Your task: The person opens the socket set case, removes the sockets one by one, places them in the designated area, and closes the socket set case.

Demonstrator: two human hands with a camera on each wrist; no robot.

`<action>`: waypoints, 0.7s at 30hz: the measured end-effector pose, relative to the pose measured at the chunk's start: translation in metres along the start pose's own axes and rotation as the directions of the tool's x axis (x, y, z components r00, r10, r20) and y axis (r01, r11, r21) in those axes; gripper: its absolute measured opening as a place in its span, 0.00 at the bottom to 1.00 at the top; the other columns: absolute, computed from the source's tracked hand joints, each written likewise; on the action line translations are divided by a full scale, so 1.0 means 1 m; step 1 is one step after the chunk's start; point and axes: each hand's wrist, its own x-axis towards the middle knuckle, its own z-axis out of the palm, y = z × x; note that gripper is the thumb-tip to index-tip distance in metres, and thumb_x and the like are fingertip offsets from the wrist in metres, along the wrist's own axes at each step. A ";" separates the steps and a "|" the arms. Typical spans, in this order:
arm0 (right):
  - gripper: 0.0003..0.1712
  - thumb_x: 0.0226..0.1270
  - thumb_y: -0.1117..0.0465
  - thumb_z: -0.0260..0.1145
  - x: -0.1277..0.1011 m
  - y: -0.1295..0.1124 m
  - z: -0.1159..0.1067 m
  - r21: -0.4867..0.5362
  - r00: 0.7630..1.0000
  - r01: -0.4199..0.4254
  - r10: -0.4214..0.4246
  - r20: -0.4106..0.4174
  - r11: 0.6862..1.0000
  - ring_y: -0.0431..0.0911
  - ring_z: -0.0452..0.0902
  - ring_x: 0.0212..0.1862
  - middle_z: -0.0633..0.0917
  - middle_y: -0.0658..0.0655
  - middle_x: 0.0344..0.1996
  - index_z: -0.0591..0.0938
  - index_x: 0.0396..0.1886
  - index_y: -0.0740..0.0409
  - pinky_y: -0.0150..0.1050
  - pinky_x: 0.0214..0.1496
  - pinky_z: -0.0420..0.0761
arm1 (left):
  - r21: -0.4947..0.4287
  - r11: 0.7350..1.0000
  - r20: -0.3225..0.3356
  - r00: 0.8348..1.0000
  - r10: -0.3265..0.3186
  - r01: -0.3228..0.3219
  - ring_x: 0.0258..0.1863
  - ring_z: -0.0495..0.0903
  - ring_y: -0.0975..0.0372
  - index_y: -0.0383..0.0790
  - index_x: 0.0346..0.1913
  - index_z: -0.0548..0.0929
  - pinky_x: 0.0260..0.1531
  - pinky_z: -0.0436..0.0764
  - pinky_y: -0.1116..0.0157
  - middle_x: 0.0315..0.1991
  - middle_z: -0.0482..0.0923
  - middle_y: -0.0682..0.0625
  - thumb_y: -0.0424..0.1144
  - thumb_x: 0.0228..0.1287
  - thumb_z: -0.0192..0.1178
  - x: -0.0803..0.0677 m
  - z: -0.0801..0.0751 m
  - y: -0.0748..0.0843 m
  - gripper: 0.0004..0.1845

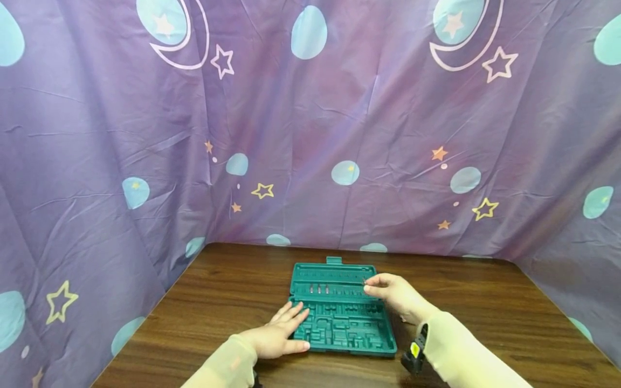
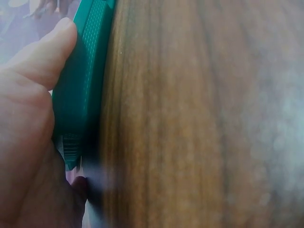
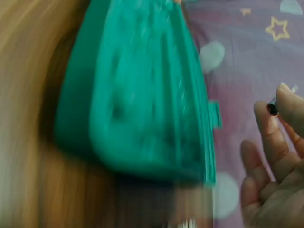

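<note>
Fingers of the left hand lie flat on the green case's left edge; right hand pinches a small bit over its far right corner, table bare all around.

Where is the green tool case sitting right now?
In the head view, the green tool case lies open on the wooden table, between the left hand and right hand.

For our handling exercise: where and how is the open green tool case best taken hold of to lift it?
Take the green tool case by the outer side walls of its near half, one hand from each side. It lies open and flat on the table, so the hinged lid would probably swing if gripped alone.
</note>
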 end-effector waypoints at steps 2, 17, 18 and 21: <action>0.17 0.62 0.62 0.69 -0.007 0.007 -0.012 -0.031 1.000 0.021 -0.021 0.000 0.999 0.43 0.76 0.40 0.85 0.56 0.38 0.81 0.45 0.71 0.39 0.43 0.75 | 0.000 1.000 0.002 1.000 -0.001 0.001 0.76 0.34 0.52 0.46 0.77 0.52 0.68 0.50 0.42 0.77 0.43 0.49 0.63 0.67 0.51 0.000 0.000 0.000 0.43; 0.08 0.58 0.63 0.72 -0.048 0.044 -0.054 -0.290 0.993 0.035 -0.066 -0.098 0.956 0.40 0.73 0.32 0.82 0.52 0.29 0.82 0.33 0.62 0.34 0.34 0.72 | -0.021 1.000 0.025 1.000 -0.009 0.009 0.76 0.33 0.52 0.47 0.77 0.51 0.67 0.51 0.41 0.78 0.42 0.50 0.62 0.67 0.51 0.000 -0.001 0.001 0.42; 0.08 0.57 0.63 0.72 -0.051 0.046 -0.055 -0.296 0.993 0.033 -0.064 -0.099 0.955 0.40 0.72 0.32 0.82 0.52 0.29 0.82 0.32 0.61 0.33 0.34 0.72 | -0.026 1.000 0.029 1.000 -0.009 0.010 0.76 0.33 0.52 0.47 0.77 0.51 0.67 0.50 0.41 0.78 0.41 0.50 0.62 0.67 0.51 0.000 -0.001 0.001 0.42; 0.08 0.56 0.63 0.73 -0.057 0.054 -0.059 -0.282 0.996 0.019 -0.044 -0.081 0.959 0.39 0.72 0.31 0.81 0.51 0.27 0.83 0.32 0.61 0.33 0.33 0.71 | -0.034 0.999 0.033 0.999 -0.009 0.011 0.76 0.33 0.52 0.47 0.77 0.51 0.67 0.50 0.41 0.78 0.41 0.51 0.62 0.68 0.51 0.000 -0.001 0.001 0.42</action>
